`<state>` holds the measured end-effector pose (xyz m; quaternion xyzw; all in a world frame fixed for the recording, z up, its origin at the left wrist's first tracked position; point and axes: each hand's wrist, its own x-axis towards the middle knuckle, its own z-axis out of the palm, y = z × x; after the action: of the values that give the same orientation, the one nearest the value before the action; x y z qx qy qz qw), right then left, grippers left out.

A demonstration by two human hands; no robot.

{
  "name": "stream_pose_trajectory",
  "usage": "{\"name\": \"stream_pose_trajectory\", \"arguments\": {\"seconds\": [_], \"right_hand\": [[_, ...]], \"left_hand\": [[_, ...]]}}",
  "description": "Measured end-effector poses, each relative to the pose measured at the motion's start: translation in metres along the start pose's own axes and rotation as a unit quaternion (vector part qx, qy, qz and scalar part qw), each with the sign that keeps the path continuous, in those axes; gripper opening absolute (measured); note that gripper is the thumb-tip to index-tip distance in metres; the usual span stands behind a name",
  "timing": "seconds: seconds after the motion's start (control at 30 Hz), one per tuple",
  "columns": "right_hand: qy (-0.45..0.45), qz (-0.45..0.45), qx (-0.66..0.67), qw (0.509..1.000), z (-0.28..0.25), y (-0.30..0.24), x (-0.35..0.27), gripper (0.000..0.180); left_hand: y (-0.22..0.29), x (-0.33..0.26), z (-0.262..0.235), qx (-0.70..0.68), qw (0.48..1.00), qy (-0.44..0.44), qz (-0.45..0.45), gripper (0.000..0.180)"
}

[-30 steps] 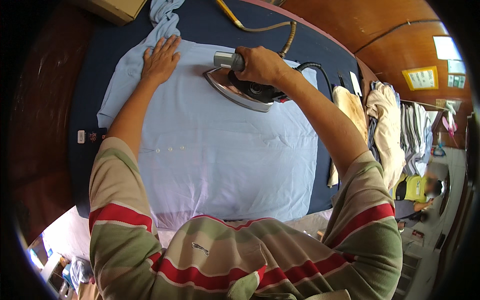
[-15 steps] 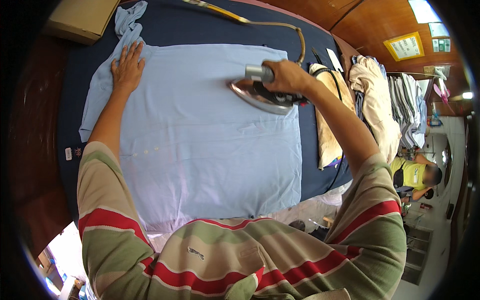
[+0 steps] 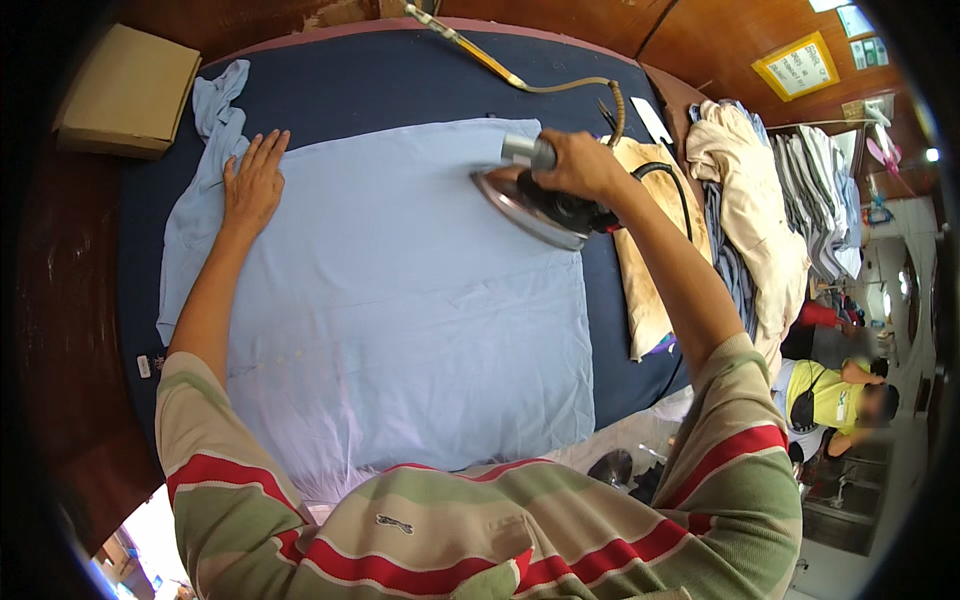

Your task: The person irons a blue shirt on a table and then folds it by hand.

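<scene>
Shirt (image 3: 420, 290) first: light blue, thin smooth woven cloth, spread out as a broad rough rectangle, faint creases across its middle and nearer part. Its sleeve (image 3: 218, 110) lies bunched and twisted off the far left corner. I see it on a padded, matte navy board (image 3: 350, 90).

Left hand (image 3: 253, 190): palm down at the shirt's far left corner, beside the bunched sleeve, fingers extended and slightly spread. Nothing pinched that I can make out.

Right hand (image 3: 580, 170): wrapped around the grey handle of the iron (image 3: 540, 212), fingers curled over it. Body black, soleplate shiny metal tapering to a point aimed left, a bit blurred on my feed. Iron is over the shirt's far right part, next to the right edge. Can't tell whether the whole plate touches.

Ribbed brown hose (image 3: 570, 84) curves past the shirt's far edge. Right of the shirt I have a scorched, folded tan cloth (image 3: 640, 280), a black cord (image 3: 655, 167) looping over it, then a crumpled cream garment (image 3: 750, 200). Boxy brown cardboard box (image 3: 130, 90) sits beyond the shirt's far left corner. Well off to the shirt's right: person in a yellow top (image 3: 825, 395).
</scene>
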<state>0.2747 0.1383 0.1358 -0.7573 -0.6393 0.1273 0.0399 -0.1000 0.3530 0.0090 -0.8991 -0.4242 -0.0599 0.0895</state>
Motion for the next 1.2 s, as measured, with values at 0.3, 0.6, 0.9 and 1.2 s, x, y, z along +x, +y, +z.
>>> {"name": "stream_pose_trajectory", "arguments": {"seconds": [0.3, 0.6, 0.9, 1.2], "right_hand": [[0.067, 0.026, 0.020, 0.997, -0.005, 0.055, 0.060, 0.063], [0.046, -0.041, -0.026, 0.998, 0.003, -0.003, 0.089, 0.058], [0.062, 0.018, 0.001, 0.998, 0.002, 0.005, 0.092, 0.063], [0.030, -0.020, 0.002, 0.999, -0.001, -0.014, 0.089, 0.061]], "left_hand": [[-0.027, 0.038, -0.028, -0.151, 0.973, -0.176, -0.021, 0.034], [-0.047, 0.053, -0.027, -0.193, 0.949, -0.251, -0.021, 0.030], [-0.051, 0.053, -0.015, -0.263, 0.929, -0.247, -0.087, 0.028], [-0.045, 0.054, -0.017, -0.254, 0.933, -0.240, -0.084, 0.029]]}}
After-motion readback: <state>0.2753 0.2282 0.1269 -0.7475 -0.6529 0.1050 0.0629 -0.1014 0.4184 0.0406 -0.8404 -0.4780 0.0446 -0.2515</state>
